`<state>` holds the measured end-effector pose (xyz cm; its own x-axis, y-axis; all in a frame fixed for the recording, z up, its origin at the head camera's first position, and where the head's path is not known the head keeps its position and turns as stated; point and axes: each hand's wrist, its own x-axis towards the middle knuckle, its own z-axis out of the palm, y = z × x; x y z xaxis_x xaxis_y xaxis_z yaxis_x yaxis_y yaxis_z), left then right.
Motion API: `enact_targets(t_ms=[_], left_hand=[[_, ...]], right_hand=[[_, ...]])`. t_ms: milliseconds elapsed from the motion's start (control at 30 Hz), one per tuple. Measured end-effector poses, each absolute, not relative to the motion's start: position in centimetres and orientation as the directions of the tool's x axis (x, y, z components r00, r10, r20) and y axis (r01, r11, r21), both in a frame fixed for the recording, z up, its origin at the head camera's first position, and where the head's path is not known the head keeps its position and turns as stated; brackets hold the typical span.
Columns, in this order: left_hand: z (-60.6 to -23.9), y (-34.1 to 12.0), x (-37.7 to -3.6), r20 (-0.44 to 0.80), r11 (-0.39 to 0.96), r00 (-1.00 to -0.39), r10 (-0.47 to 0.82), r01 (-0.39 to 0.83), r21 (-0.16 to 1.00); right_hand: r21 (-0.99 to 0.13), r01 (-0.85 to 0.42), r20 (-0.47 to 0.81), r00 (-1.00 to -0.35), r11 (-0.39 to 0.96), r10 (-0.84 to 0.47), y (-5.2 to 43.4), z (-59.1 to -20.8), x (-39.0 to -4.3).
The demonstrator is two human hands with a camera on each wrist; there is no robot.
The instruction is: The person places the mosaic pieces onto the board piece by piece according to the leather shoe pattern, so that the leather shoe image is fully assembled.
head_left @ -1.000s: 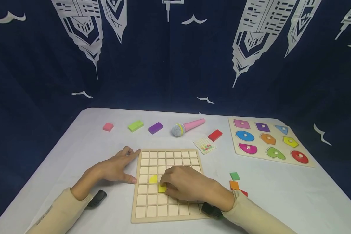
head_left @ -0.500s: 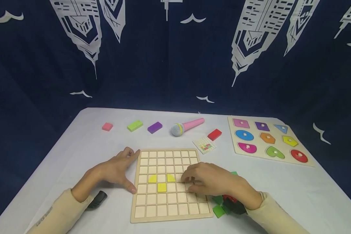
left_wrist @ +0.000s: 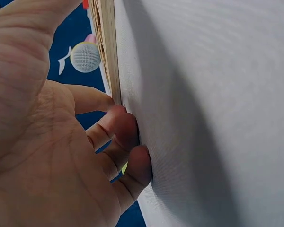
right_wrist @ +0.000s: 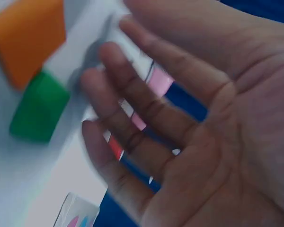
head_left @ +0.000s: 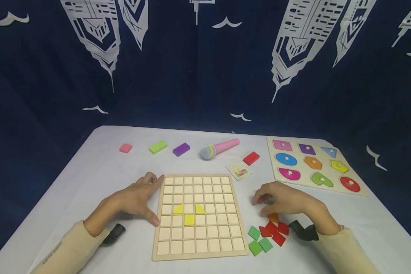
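Square wooden grid board (head_left: 198,217): steadied at its edge by the flat, open left hand (head_left: 135,198). Small green square tile (right_wrist: 38,113): hovered over by the right hand (head_left: 287,199), fingers loosely spread, nothing gripped.

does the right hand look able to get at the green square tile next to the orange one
Probably yes: the right hand hovers open just above the green square tile beside the orange tile, with nothing between its fingers and the tile.

The grid board (head_left: 198,217) holds three yellow tiles (head_left: 189,219): two quarter-rounds and one square. Loose on the table beside it lie three green tiles (head_left: 254,233) together, three red tiles (head_left: 272,228), one orange tile (head_left: 273,217), and one more green tile (head_left: 270,202) partly hidden under a hand. Farther back are four blocks, pink (head_left: 125,148), lime (head_left: 158,147), purple (head_left: 181,149) and red (head_left: 251,158), plus one toy microphone (head_left: 219,148), one pattern card (head_left: 239,169) and one shape puzzle (head_left: 313,164) with nine pieces.
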<state>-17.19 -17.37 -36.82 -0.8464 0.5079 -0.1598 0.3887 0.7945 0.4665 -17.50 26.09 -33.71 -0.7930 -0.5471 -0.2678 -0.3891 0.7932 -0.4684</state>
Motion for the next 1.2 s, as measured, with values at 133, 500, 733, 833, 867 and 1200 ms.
enact_targets(t_ms=[133,500,733,833,867,1200], left_hand=[[-36.9,-17.3,-17.2,-0.157,0.794,-0.846,0.51,0.392,0.465],[-37.0,-17.3,-17.3,-0.157,0.797,-0.846,0.509,0.394,0.459],[-37.0,-17.4,-17.4,-0.161,0.801,-0.847,0.506,0.393,0.452],[-37.0,-17.3,-17.5,-0.158,0.801,-0.848,0.506,0.394,0.45],[-37.0,-17.3,-17.5,-0.158,0.802,-0.848,0.505,0.394,0.45],[-36.9,-17.3,-17.2,-0.165,0.801,-0.851,0.499,0.381,0.461]], right_hand=[[-0.471,-0.328,-0.317,-0.803,0.819,-0.504,27.3,-33.9,-17.7],[-0.365,-0.233,-0.408,-0.83,0.901,-0.38,27.7,-33.5,-17.4],[-0.321,-0.22,-0.416,-0.841,0.921,-0.346,27.7,-33.6,-17.3],[-0.307,-0.223,-0.418,-0.842,0.925,-0.341,27.6,-33.5,-17.3],[-0.305,-0.221,-0.421,-0.841,0.926,-0.339,27.6,-33.5,-17.3],[-0.315,-0.267,-0.404,-0.83,0.911,-0.383,27.1,-33.4,-17.0]])
